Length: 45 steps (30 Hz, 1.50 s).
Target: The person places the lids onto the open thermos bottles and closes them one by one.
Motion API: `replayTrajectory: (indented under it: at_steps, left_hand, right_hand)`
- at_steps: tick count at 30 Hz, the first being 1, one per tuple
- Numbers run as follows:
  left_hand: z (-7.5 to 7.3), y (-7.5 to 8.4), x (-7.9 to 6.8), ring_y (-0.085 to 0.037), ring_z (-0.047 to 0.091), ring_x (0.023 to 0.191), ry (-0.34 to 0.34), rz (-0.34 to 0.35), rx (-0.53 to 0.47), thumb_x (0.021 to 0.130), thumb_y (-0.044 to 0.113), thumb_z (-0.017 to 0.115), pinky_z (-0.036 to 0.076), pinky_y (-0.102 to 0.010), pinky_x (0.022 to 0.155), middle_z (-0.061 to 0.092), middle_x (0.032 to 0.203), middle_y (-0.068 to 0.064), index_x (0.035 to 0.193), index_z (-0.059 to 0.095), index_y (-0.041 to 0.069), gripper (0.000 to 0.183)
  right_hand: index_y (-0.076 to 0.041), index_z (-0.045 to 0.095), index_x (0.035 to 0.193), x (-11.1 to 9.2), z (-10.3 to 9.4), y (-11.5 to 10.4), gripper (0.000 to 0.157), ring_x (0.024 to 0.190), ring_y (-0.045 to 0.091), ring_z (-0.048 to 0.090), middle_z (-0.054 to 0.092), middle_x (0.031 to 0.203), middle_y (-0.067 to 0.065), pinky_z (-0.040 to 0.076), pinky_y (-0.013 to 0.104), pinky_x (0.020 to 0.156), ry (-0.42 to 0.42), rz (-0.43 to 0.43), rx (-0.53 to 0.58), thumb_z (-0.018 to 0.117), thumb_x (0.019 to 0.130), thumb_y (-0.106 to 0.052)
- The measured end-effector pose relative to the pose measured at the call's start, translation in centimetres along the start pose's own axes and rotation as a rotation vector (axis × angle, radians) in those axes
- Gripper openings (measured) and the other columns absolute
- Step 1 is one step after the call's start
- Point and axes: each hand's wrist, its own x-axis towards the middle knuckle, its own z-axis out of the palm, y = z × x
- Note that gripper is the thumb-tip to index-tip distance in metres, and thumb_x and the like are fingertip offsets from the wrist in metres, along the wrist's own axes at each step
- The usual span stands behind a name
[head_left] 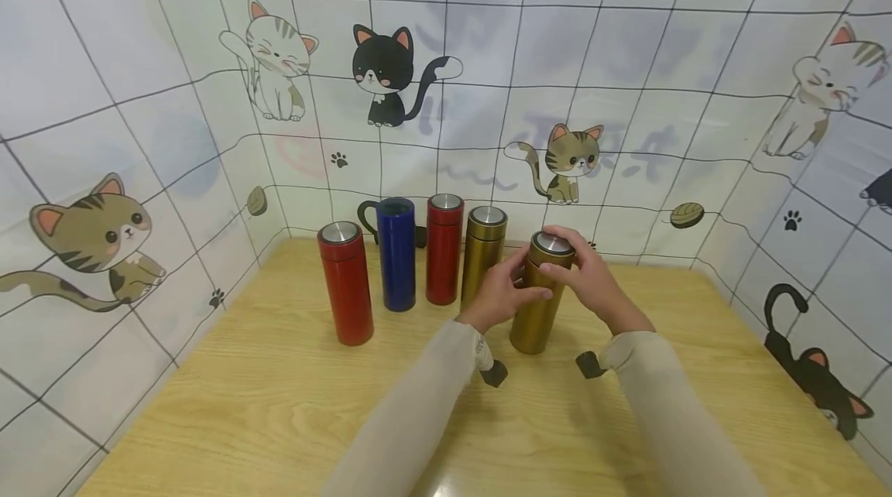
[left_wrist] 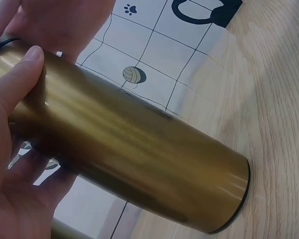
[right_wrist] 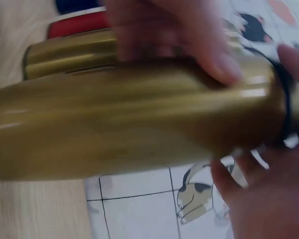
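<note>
A gold thermos bottle (head_left: 535, 319) with a silver-topped lid (head_left: 554, 242) leans slightly, its top toward the right in the head view. My left hand (head_left: 500, 292) holds the upper body from the left side, thumb across the front, as the left wrist view also shows on the gold bottle (left_wrist: 134, 134). Around the lid from the right, my right hand (head_left: 592, 280) has its thumb in front and fingers behind. In the right wrist view, the lid end of the bottle (right_wrist: 114, 119) lies between both hands, slightly blurred. Whether the base touches the table cannot be told.
Left of my hands stand a second gold bottle (head_left: 485, 238), a red bottle (head_left: 444, 249), a blue bottle (head_left: 399, 257) and another red bottle (head_left: 346, 288), all upright on the wooden table (head_left: 279, 404). Behind them hangs a cat-print grid sheet (head_left: 481, 118), also on both sides.
</note>
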Motion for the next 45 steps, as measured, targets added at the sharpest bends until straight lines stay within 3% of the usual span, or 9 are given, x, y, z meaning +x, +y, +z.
replayTrajectory:
  at_steps: [2,5,8,12,15,24,38,42,45]
  left_hand:
    - [-0.1,0.1,0.0,-0.020,0.050,0.127,-0.003,-0.012,0.002,0.083,0.021,0.079,0.045,-0.031,0.099,0.048,0.144,0.004,0.151,0.035,0.027,0.082]
    - [0.0,0.0,0.0,-0.019,0.050,0.127,-0.010,-0.012,0.006,0.083,0.022,0.079,0.045,-0.032,0.099,0.049,0.144,0.003,0.151,0.035,0.028,0.081]
    - [0.1,-0.2,0.0,-0.019,0.050,0.126,-0.014,-0.006,0.010,0.083,0.023,0.079,0.045,-0.031,0.099,0.049,0.143,0.003,0.151,0.035,0.029,0.081]
    - [0.1,-0.3,0.0,-0.018,0.051,0.125,-0.004,-0.007,0.009,0.083,0.023,0.079,0.046,-0.030,0.098,0.049,0.143,0.004,0.152,0.034,0.029,0.083]
    - [0.1,-0.3,0.1,-0.017,0.051,0.126,0.003,-0.008,0.007,0.082,0.023,0.079,0.045,-0.029,0.098,0.049,0.143,0.005,0.152,0.034,0.029,0.083]
    - [0.1,-0.4,0.1,-0.018,0.051,0.125,0.005,0.002,0.010,0.082,0.024,0.079,0.046,-0.030,0.097,0.049,0.143,0.004,0.152,0.034,0.028,0.083]
    - [0.2,-0.6,0.1,-0.012,0.052,0.123,0.009,0.085,-0.016,0.082,0.022,0.078,0.046,-0.026,0.097,0.051,0.140,0.007,0.150,0.037,0.027,0.080]
    - [0.2,-0.6,0.1,-0.013,0.050,0.125,0.004,0.083,-0.008,0.083,0.022,0.078,0.044,-0.028,0.099,0.049,0.141,0.009,0.150,0.037,0.029,0.079]
    - [0.1,-0.5,0.1,-0.014,0.050,0.126,0.001,0.063,-0.005,0.083,0.022,0.078,0.044,-0.028,0.099,0.049,0.142,0.009,0.150,0.037,0.029,0.079]
  right_hand:
    - [-0.011,0.037,0.148,-0.1,-0.7,0.1,0.057,0.125,0.027,0.043,0.040,0.142,0.014,0.039,0.040,0.102,-0.078,0.016,0.098,0.061,0.096,-0.011]
    - [-0.011,0.038,0.149,-0.2,-1.4,0.4,0.057,0.125,0.025,0.045,0.041,0.143,0.012,0.043,0.030,0.099,-0.132,0.018,0.149,0.061,0.097,-0.009]
    - [-0.010,0.042,0.147,-0.2,-1.6,0.6,0.057,0.128,0.029,0.043,0.043,0.143,0.012,0.039,0.040,0.102,-0.121,0.006,0.122,0.064,0.095,-0.009]
    - [-0.013,0.048,0.143,-0.2,-1.4,0.7,0.057,0.132,0.035,0.037,0.046,0.142,0.012,0.030,0.060,0.104,-0.050,0.013,0.031,0.070,0.091,-0.014]
    - [-0.014,0.052,0.141,-0.1,-1.1,0.7,0.059,0.132,0.037,0.037,0.049,0.140,0.013,0.027,0.065,0.104,0.023,0.015,-0.045,0.075,0.087,-0.017]
    - [-0.013,0.057,0.135,-0.4,0.4,0.4,0.058,0.120,0.033,0.038,0.053,0.133,0.014,0.028,0.064,0.099,0.188,0.010,-0.186,0.080,0.083,-0.025]
    - [-0.005,0.063,0.121,0.1,2.7,1.1,0.060,0.100,0.030,0.043,0.060,0.110,0.013,0.034,0.045,0.082,0.463,-0.167,-0.342,0.090,0.069,-0.021]
    - [-0.004,0.061,0.120,0.1,3.1,0.8,0.062,0.102,0.031,0.043,0.058,0.109,0.014,0.034,0.045,0.084,0.484,-0.152,-0.355,0.090,0.069,-0.023]
    - [-0.003,0.057,0.123,0.0,2.9,0.8,0.058,0.110,0.030,0.043,0.055,0.117,0.015,0.036,0.049,0.092,0.425,-0.121,-0.272,0.086,0.075,-0.018]
